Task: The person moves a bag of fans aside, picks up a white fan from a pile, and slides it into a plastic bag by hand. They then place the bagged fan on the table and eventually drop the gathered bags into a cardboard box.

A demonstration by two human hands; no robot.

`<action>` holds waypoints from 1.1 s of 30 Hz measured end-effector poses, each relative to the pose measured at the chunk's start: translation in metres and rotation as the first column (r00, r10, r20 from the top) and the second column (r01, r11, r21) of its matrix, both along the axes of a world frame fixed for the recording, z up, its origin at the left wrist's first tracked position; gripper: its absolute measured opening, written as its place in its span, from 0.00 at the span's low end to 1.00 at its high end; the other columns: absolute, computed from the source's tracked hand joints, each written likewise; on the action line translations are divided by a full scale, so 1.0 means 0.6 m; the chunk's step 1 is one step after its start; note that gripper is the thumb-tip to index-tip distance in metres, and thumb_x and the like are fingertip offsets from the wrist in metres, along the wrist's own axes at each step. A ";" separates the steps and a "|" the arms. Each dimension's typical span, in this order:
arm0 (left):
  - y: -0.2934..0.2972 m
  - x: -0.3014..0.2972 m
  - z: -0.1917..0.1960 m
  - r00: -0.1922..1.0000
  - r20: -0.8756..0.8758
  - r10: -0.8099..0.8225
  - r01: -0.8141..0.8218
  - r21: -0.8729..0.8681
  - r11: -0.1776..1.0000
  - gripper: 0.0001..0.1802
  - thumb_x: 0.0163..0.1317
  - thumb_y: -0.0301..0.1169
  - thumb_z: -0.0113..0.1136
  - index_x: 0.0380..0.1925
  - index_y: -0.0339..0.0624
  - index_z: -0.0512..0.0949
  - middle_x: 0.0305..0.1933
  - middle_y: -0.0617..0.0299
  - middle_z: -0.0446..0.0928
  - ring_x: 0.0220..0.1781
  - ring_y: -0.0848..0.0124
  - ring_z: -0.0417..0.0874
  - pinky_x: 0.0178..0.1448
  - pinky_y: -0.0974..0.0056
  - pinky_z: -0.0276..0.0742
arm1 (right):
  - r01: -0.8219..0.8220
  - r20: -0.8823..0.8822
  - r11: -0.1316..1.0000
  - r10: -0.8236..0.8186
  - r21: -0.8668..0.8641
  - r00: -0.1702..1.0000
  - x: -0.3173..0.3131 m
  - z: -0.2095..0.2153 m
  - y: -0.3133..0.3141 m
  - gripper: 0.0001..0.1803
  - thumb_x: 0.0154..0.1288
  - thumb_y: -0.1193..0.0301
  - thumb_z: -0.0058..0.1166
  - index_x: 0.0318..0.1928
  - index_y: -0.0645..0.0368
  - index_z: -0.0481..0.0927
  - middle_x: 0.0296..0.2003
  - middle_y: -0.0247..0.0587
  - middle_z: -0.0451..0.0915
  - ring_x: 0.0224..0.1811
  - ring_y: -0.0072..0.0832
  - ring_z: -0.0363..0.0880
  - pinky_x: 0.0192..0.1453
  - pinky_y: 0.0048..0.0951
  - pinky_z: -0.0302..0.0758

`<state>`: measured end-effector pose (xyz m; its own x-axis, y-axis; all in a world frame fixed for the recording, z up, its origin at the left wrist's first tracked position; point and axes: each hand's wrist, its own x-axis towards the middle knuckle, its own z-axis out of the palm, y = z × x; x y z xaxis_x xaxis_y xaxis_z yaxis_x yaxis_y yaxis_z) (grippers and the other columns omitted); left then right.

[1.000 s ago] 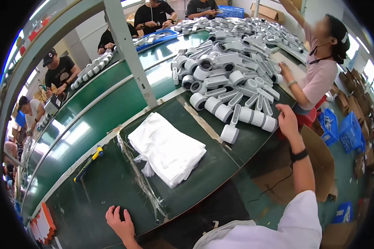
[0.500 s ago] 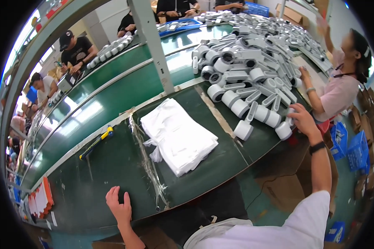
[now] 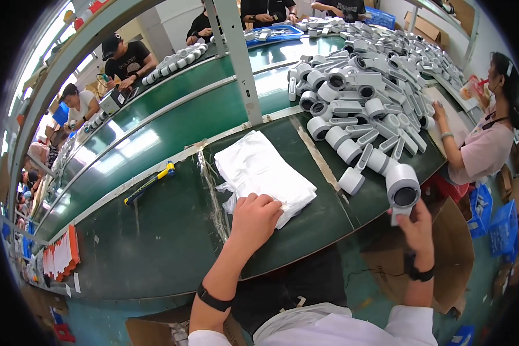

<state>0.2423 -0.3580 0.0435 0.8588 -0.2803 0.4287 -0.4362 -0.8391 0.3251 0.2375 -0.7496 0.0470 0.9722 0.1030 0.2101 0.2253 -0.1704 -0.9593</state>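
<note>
In my right hand [image 3: 416, 229] is a grey-and-white device [image 3: 402, 183] with a thick round head, a dark ringed opening and a short flat handle. My fingers close round the handle, and the head points up and away from me. My left hand [image 3: 256, 218] rests on the near left part of a stack of thin white plastic bags [image 3: 271, 167], its fingers curled and pressed to the top of it. Fingertips are partly hidden there. A big pile of the same devices [image 3: 363, 109] lies just beyond my right hand.
A yellow-and-black hammer [image 3: 150, 183] lies left of the bags on the dark green table [image 3: 155, 254]. Orange-and-white cards [image 3: 61, 254] stand at the far left. A metal post [image 3: 240, 63] rises behind the bags. A co-worker [image 3: 484, 132] stands at the right, near blue crates [image 3: 503, 228].
My left hand has moved from the table's front edge up onto the bags. My right hand has lifted a device off the pile's near end and turned its opening toward me.
</note>
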 end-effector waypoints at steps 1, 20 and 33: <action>-0.004 0.009 -0.003 0.999 -0.031 0.037 -0.036 0.036 0.999 0.07 0.54 0.30 0.68 0.34 0.45 0.84 0.34 0.63 0.80 0.38 0.61 0.79 0.43 0.58 0.70 | -0.029 -0.036 0.993 0.034 0.117 0.999 -0.016 -0.003 0.023 0.25 0.64 0.66 0.62 0.57 0.64 0.70 0.46 0.43 0.81 0.43 0.31 0.83 0.49 0.32 0.78; 0.009 0.015 0.014 0.987 -0.154 0.036 -0.073 -0.243 0.967 0.06 0.61 0.26 0.59 0.35 0.35 0.82 0.35 0.49 0.82 0.38 0.51 0.81 0.45 0.57 0.75 | -0.082 -0.212 0.882 0.201 0.464 0.956 -0.046 -0.033 0.240 0.19 0.55 0.81 0.60 0.49 0.62 0.73 0.38 0.40 0.80 0.30 0.22 0.79 0.34 0.25 0.77; -0.061 -0.044 0.012 0.900 -0.418 -0.122 -0.249 -0.722 0.645 0.07 0.66 0.25 0.59 0.39 0.31 0.81 0.30 0.61 0.82 0.32 0.76 0.79 0.37 0.71 0.74 | 0.076 -0.234 0.896 0.031 0.437 0.972 -0.009 -0.028 0.345 0.17 0.56 0.77 0.65 0.44 0.61 0.73 0.33 0.33 0.80 0.30 0.16 0.76 0.34 0.20 0.74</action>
